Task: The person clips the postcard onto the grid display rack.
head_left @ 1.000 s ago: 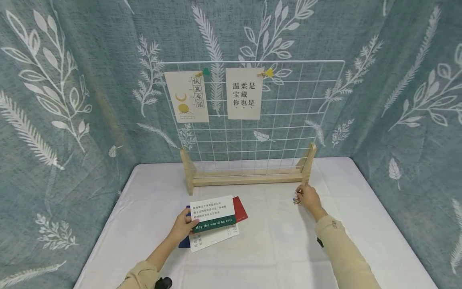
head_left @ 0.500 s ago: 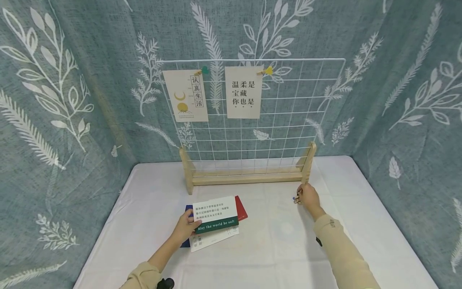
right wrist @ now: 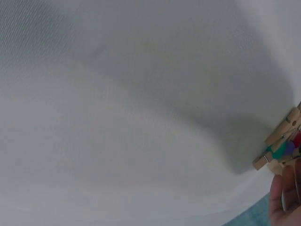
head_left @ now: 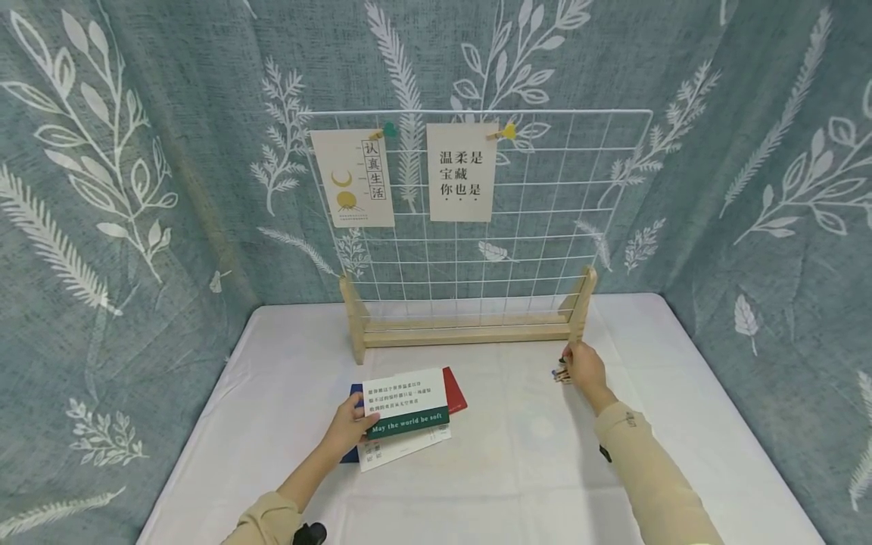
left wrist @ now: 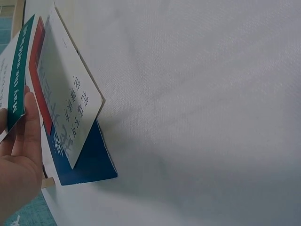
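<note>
A small stack of cards lies on the white tablecloth (head_left: 531,462) near the middle. My left hand (head_left: 356,421) pinches the left edge of the top white card with a green band (head_left: 406,403), thumb (left wrist: 31,123) on its face. Under it lie another white card (left wrist: 70,108), a red card (head_left: 455,389) and a blue card (left wrist: 89,162); the upper cards tilt up off the blue one. My right hand (head_left: 579,366) reaches a little heap of wooden clips (right wrist: 281,146) by the stand's right foot, fingers curled onto them. Its fingertips are mostly hidden.
A white wire grid (head_left: 552,197) stands in a wooden base (head_left: 470,334) at the back of the table. Two printed cards (head_left: 353,179) (head_left: 462,172) hang clipped to its top wire. Leaf-patterned blue fabric (head_left: 136,189) walls in the table on three sides.
My right hand has shifted slightly up and back at the clip heap. My left hand and the cards have hardly moved.
</note>
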`<state>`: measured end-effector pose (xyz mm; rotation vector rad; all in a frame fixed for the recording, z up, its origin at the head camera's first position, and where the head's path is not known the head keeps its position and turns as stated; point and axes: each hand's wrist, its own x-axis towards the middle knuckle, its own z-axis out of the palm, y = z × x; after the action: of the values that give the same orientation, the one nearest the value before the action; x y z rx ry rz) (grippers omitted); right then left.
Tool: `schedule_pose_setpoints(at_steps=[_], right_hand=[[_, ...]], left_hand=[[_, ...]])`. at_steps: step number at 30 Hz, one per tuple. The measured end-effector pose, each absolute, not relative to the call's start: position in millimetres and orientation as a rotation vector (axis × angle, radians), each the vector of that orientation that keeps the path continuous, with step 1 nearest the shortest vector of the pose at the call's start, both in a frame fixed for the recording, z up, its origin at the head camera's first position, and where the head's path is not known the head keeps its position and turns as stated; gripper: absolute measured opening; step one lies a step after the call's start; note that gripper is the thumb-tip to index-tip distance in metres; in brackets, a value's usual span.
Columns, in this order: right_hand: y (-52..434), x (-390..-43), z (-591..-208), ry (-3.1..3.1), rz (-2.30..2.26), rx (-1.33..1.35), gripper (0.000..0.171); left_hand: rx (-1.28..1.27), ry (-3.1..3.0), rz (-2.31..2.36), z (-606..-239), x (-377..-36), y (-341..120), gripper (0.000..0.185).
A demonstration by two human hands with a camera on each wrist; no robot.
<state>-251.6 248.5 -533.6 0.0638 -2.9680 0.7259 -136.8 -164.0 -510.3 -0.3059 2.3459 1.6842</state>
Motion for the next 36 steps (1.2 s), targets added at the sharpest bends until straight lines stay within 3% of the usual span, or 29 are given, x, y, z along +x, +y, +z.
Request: schedule_pose_setpoints(at_steps=[36], right_hand=[[244.6,-231.3,-496.2,-2.701,1.084,0.181,0.009]], left_hand=[[-0.255,2.454,1.682,-498.6,-133.3,-159.3,0.033]])
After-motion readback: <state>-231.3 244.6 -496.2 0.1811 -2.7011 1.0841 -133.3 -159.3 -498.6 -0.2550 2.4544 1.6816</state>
